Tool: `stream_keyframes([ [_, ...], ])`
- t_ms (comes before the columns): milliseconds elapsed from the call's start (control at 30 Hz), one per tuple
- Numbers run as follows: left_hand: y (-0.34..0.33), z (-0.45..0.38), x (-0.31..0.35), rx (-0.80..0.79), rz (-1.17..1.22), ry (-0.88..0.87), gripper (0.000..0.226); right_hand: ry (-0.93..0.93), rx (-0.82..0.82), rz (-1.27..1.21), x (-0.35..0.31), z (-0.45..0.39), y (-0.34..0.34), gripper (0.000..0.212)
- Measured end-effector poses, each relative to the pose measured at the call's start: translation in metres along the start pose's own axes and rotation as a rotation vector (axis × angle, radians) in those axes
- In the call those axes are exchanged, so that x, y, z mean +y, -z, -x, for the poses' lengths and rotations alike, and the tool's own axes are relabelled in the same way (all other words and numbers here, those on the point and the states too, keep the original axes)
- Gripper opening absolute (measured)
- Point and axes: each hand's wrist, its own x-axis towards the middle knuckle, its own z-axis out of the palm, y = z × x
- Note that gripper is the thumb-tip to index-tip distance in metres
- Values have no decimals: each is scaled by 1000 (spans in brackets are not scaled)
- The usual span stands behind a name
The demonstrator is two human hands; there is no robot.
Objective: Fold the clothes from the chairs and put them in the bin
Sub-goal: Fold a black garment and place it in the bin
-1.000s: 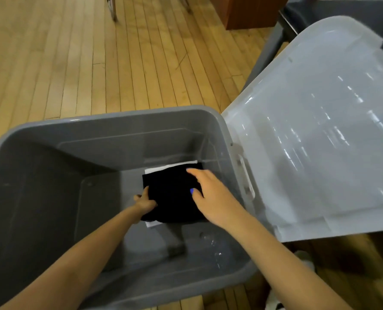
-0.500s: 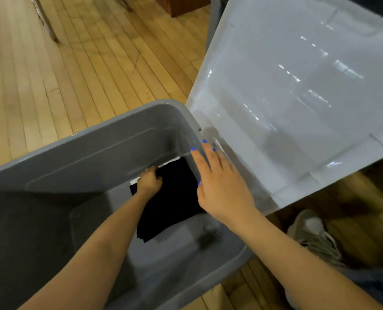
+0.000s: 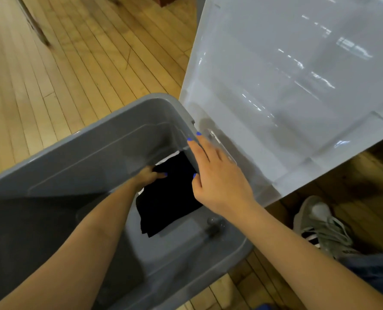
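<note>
A folded black garment (image 3: 170,193) lies on the floor of the grey bin (image 3: 85,136), against its right wall. A strip of white cloth (image 3: 163,161) shows under the garment's far edge. My left hand (image 3: 149,176) reaches deep into the bin and grips the garment's far left corner, thumb on top. My right hand (image 3: 217,175) hovers over the bin's right rim with fingers straight, holding nothing; its fingertips are at the rim by the lid hinge.
The bin's translucent white lid (image 3: 286,86) stands swung open to the right. Wooden floor surrounds the bin. A grey sneaker (image 3: 320,224) and a jeans leg (image 3: 376,269) are at the lower right. A chair leg (image 3: 36,27) stands far left.
My right hand has lifted off the black garment and moved up to the bin's right rim. My left hand slid from the garment's near left edge to its far corner.
</note>
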Motion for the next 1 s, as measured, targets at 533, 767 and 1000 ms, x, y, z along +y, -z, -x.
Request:
stream_keyframes([
  [533,26,-10,-17,119,-718,154,107,-16,50,-14,-2,3,0,67],
  [767,27,-2,-27,227,-302,192,79,-18,60,15,-2,3,-1,65],
  [1000,32,18,-83,450,580,518,54,-26,74,23,-2,4,-2,66],
])
